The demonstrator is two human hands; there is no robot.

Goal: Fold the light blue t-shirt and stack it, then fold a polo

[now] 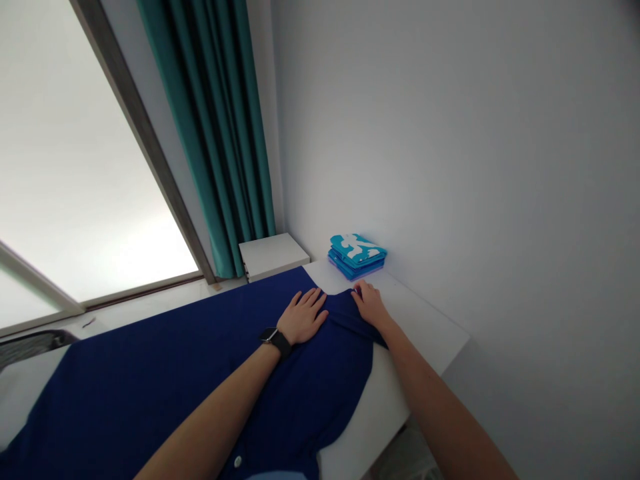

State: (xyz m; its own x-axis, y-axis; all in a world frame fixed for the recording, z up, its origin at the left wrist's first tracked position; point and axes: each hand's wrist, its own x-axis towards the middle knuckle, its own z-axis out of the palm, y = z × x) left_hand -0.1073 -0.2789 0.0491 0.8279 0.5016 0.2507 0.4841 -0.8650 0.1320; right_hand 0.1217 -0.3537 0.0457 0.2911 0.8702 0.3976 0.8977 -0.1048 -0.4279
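Note:
A dark blue buttoned garment [150, 360] lies spread over a white table [425, 333]. My left hand [303, 315], with a black watch [275, 341] on its wrist, rests flat on the cloth, fingers spread. At the garment's far right edge, my right hand [369, 301] pinches the fabric between thumb and fingers. Between the two hands the cloth shows a few creases. A pale button [238, 461] shows near the bottom of the view.
Folded blue cloths with a white pattern [356, 253] are stacked at the table's back, against the wall [450, 147]. A small white cabinet [274, 253] stands beyond the table. Behind it hangs a green curtain [220, 127], beside a bright window [85, 167].

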